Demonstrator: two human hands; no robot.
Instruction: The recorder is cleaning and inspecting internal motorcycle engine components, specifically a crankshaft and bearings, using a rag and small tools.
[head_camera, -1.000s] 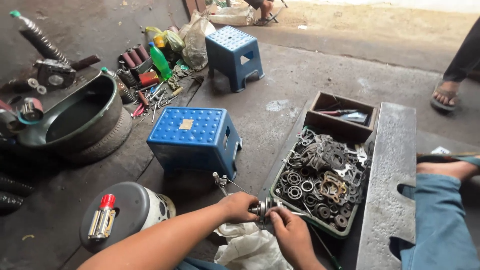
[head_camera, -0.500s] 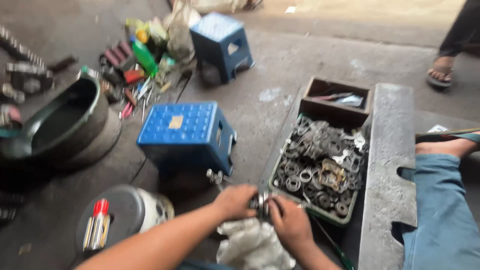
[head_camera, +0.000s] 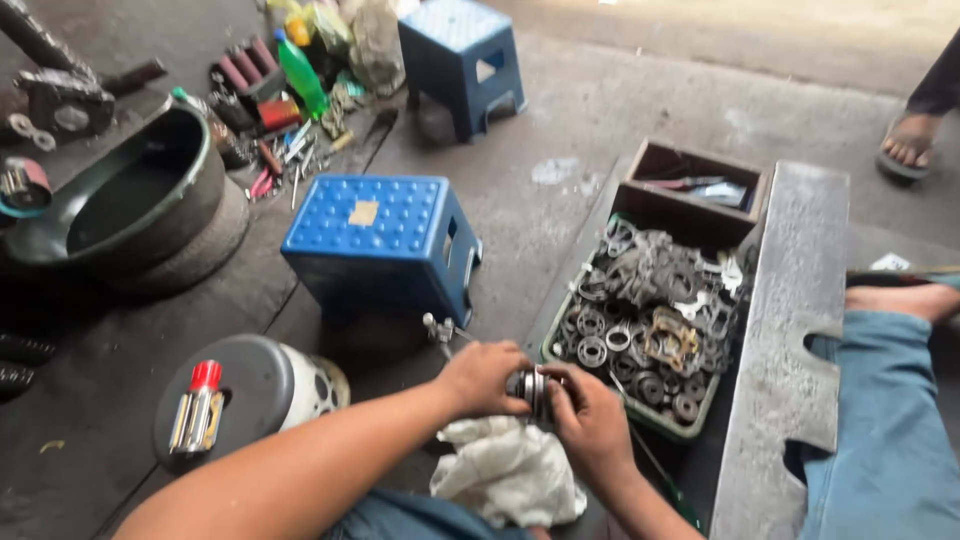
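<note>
Both hands have stayed locked on the part since the earlier frames; only the head view has swung slightly. Small round grey metal bearing-like part (head_camera: 533, 388) sits pinched between left hand (head_camera: 483, 377) and right hand (head_camera: 592, 425), each clenched on one side of it. Crumpled white rag (head_camera: 508, 470) lies just below the hands. Green tray of metal rings and gaskets (head_camera: 640, 330) is right of them, blue plastic stool (head_camera: 380, 245) beyond. Judgement: grip evenly, keep part over rag.
</note>
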